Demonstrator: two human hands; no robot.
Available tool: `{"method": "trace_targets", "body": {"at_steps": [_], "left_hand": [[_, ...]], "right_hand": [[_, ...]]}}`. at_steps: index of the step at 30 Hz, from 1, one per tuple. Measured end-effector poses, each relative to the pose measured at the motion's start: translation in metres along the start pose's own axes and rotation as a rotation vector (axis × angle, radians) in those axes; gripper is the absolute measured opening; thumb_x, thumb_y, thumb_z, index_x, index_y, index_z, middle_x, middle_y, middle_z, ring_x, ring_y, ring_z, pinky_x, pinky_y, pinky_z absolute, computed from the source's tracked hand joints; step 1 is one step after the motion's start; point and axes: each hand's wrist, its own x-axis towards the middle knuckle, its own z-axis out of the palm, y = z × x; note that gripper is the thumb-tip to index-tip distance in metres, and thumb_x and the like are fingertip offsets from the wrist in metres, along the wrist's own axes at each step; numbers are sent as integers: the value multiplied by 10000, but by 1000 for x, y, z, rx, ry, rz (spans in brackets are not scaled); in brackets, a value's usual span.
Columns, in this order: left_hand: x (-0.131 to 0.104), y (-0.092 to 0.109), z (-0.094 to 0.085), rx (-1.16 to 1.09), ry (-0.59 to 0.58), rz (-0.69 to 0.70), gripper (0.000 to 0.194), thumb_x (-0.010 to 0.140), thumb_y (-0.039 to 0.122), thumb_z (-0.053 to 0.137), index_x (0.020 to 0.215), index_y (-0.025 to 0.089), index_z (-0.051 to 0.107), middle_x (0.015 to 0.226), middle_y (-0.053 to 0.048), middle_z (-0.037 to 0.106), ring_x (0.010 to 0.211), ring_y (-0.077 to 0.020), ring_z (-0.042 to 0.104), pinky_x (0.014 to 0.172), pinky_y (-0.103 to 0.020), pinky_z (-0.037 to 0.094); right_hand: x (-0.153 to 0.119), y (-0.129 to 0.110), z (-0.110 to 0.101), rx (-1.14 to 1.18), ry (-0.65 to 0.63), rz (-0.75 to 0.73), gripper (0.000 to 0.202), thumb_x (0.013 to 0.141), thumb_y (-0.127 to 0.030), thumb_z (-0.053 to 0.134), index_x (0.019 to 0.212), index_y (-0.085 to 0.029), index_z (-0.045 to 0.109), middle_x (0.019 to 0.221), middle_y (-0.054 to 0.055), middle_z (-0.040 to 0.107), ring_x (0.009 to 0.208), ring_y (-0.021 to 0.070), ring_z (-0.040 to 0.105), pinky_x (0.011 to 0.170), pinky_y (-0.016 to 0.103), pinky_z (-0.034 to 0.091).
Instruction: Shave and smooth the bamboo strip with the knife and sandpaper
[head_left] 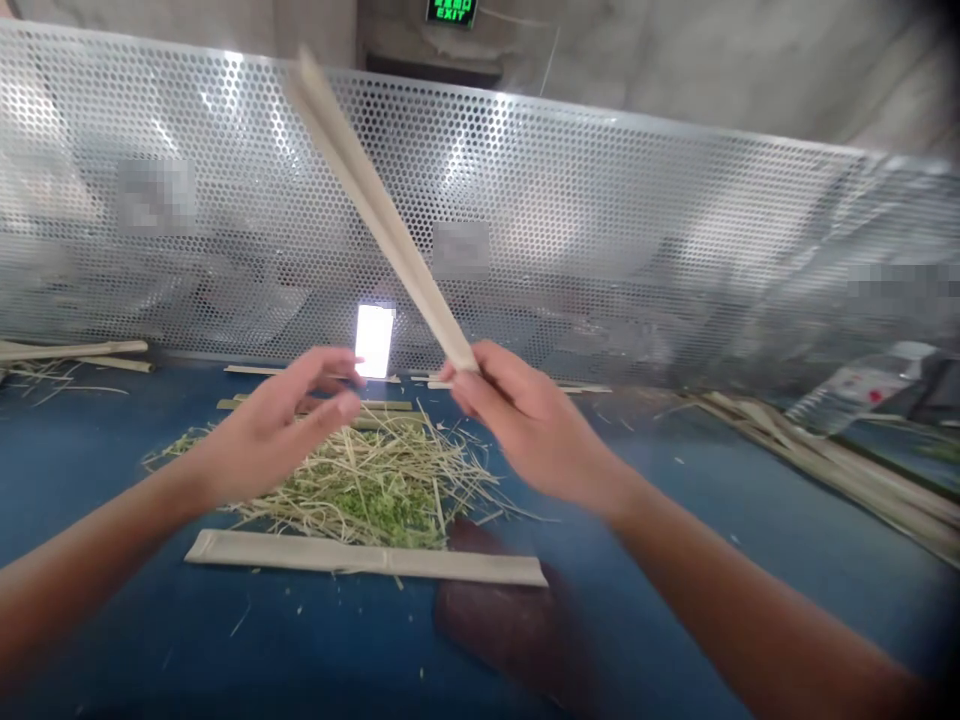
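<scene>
My right hand (532,425) grips the lower end of a long pale strip (382,215), which looks like split bamboo and slants up to the left. My left hand (277,425) is apart from it, fingers spread and holding nothing, above the left side of a heap of thin pale and green shavings (382,480). A second pale strip (367,557) lies crosswise on the blue table (337,640), in front of the heap. The far end of the raised strip is blurred.
A perforated metal panel (585,220) stands along the table's back. A bright phone-like screen (375,342) leans there. At the right are a plastic bottle (862,388) and a bundle of strips (847,470); more strips (75,350) lie far left. A dark reddish patch (499,620) is near front.
</scene>
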Motion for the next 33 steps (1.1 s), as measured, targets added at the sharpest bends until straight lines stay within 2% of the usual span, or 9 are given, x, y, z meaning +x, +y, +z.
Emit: {"method": "trace_targets", "body": {"at_steps": [3,7,10,13,17,19,21,26,33], "left_hand": [[16,35,-5,-129,263,36,364,998,474,303,1192,240,503,1147,-54,596,1049,-180,579,815,-304,507],[37,54,-17,-143,476,40,322,1000,483,307,984,226,500,917,-20,585,791,-123,589,641,-250,469],[44,44,-37,-267,594,71,301,945,507,450,865,218,465,707,25,439,541,-67,404,493,-228,386],[43,22,-66,-185,692,55,380,878,544,536,718,216,430,609,48,297,474,-59,265,418,-239,261],[43,-24,-87,424,447,-282,471,865,624,447,789,181,588,553,28,408,479,-77,364,467,-266,275],[49,-53,-83,636,176,-343,495,882,589,396,953,170,651,567,3,508,491,-113,437,496,-279,309],[56,-84,-72,831,8,-377,468,852,560,417,913,177,679,628,-42,601,556,-174,523,526,-298,329],[62,-138,-53,1032,-173,-215,427,871,476,362,726,202,656,767,-93,695,761,-256,635,586,-292,336],[51,-153,-56,1018,-261,-202,330,831,403,411,719,196,642,744,-100,696,660,-239,620,546,-278,320]], "right_hand": [[35,-26,33,134,-22,-141,254,1012,-365,348,992,-200,540,791,0,595,651,108,520,561,248,374],[68,-45,59,241,-117,-310,251,1001,-317,358,1090,-182,549,882,17,627,738,124,549,634,269,393],[79,-32,56,184,-198,-326,251,970,-365,437,1058,-192,596,932,29,646,774,139,564,678,284,410],[84,11,44,42,-230,-163,317,959,-441,443,957,-194,642,906,53,674,753,156,579,679,301,426],[94,88,36,15,-33,208,312,935,-445,482,912,-184,651,910,84,695,779,190,612,709,323,454],[102,118,39,68,98,455,319,913,-462,511,914,-174,648,900,97,694,779,208,619,710,336,465],[112,136,47,71,183,566,337,907,-465,506,945,-158,640,918,112,686,806,227,621,737,358,471],[136,134,91,34,337,707,671,803,-572,597,1256,-87,497,1146,182,620,1024,308,593,885,418,453],[176,101,168,-60,472,817,1084,637,-676,698,1420,-39,301,1428,274,374,1304,383,364,1050,478,346]]}}
